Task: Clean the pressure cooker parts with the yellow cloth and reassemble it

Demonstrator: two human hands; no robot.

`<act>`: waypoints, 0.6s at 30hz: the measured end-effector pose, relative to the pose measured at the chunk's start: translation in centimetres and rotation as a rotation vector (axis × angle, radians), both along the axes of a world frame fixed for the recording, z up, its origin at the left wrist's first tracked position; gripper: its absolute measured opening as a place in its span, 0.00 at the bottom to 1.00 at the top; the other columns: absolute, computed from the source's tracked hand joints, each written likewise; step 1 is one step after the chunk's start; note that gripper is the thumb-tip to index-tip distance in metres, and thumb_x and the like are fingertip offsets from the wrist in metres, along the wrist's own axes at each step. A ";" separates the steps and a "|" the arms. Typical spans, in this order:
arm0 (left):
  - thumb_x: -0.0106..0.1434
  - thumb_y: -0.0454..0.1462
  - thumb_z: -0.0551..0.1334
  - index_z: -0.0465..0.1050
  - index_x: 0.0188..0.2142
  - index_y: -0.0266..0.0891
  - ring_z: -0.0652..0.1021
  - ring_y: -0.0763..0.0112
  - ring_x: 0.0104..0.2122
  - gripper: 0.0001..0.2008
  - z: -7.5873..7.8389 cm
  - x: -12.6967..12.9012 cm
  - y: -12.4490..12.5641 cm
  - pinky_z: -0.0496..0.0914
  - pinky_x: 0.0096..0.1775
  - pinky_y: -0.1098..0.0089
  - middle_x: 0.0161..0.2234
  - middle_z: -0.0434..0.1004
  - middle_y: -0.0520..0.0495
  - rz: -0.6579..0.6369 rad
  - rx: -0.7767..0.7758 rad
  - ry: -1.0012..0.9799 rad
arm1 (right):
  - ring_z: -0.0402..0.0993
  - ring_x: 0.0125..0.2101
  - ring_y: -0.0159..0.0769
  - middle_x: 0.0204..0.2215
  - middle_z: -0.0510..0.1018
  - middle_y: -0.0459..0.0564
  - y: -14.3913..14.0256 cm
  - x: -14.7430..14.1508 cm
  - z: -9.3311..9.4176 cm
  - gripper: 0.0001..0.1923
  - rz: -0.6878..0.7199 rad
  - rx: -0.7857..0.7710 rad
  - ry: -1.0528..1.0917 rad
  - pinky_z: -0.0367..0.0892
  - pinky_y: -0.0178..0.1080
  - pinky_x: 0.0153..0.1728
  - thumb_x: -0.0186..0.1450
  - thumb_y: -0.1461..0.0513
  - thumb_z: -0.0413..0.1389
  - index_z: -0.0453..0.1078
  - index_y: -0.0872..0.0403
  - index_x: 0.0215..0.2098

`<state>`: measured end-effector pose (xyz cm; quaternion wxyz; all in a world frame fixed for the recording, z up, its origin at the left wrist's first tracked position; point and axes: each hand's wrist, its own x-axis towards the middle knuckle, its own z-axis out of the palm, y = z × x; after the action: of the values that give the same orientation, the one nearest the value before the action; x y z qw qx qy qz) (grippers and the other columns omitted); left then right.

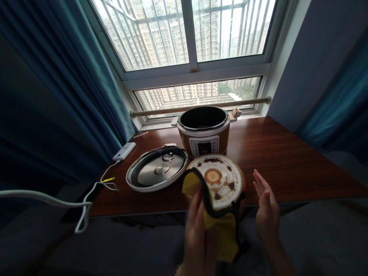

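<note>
A yellow cloth with a black border (222,234) hangs in my left hand (195,230), whose fingers are closed on it. The cloth overlaps the near edge of a round, stained white disc with a brown rim (227,172). My right hand (267,211) is raised to the right of that disc, its fingers stretched out, holding nothing. Behind the disc stands an electric pressure cooker (185,140), uncovered, with a dark inner pot (204,117). Its detached lid (158,168) lies to the left, metal inner face up.
The brown wooden table (267,142) stands against a barred window (161,34). At its left edge are a white power strip (124,151), a looping white cable (43,194) and a yellow tie (108,179). Blue curtains (71,76) hang to the left.
</note>
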<state>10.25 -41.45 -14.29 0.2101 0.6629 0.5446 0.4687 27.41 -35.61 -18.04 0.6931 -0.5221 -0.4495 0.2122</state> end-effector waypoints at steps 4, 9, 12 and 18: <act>0.64 0.41 0.52 0.47 0.63 0.40 0.53 0.55 0.62 0.29 2.2 1.2 3.5 0.57 0.58 0.52 0.63 0.50 0.40 -0.388 0.091 0.384 | 0.59 0.56 0.45 0.57 0.63 0.57 -2.7 -1.1 2.5 0.21 -0.130 0.006 -0.024 0.57 0.52 0.54 0.67 0.56 0.43 0.59 0.56 0.56; 0.64 0.38 0.53 0.52 0.60 0.35 0.57 0.60 0.61 0.26 1.6 -0.1 4.8 0.58 0.58 0.52 0.60 0.57 0.38 -0.404 0.164 0.570 | 0.58 0.57 0.41 0.57 0.63 0.52 -4.8 -2.5 2.9 0.23 0.119 0.077 -0.598 0.60 0.45 0.53 0.65 0.66 0.46 0.56 0.53 0.59; 0.63 0.36 0.54 0.55 0.59 0.37 0.58 0.62 0.60 0.24 0.5 -1.7 5.1 0.60 0.57 0.57 0.60 0.58 0.39 -0.372 0.232 0.561 | 0.56 0.58 0.42 0.57 0.64 0.53 -4.1 -3.2 1.8 0.25 0.221 0.160 -0.966 0.55 0.45 0.56 0.64 0.65 0.50 0.55 0.57 0.59; 0.63 0.35 0.54 0.48 0.62 0.43 0.51 0.59 0.62 0.28 -1.8 -3.7 5.1 0.48 0.60 0.51 0.63 0.48 0.42 0.043 0.218 0.269 | 0.53 0.59 0.43 0.56 0.66 0.48 -2.7 -2.6 0.6 0.29 0.197 0.160 -1.200 0.40 0.47 0.62 0.62 0.56 0.54 0.58 0.56 0.59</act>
<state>6.53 -36.39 -16.06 0.0521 0.7268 0.5278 0.4364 24.77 -38.27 -17.47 0.3335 -0.4528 -0.8219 -0.0903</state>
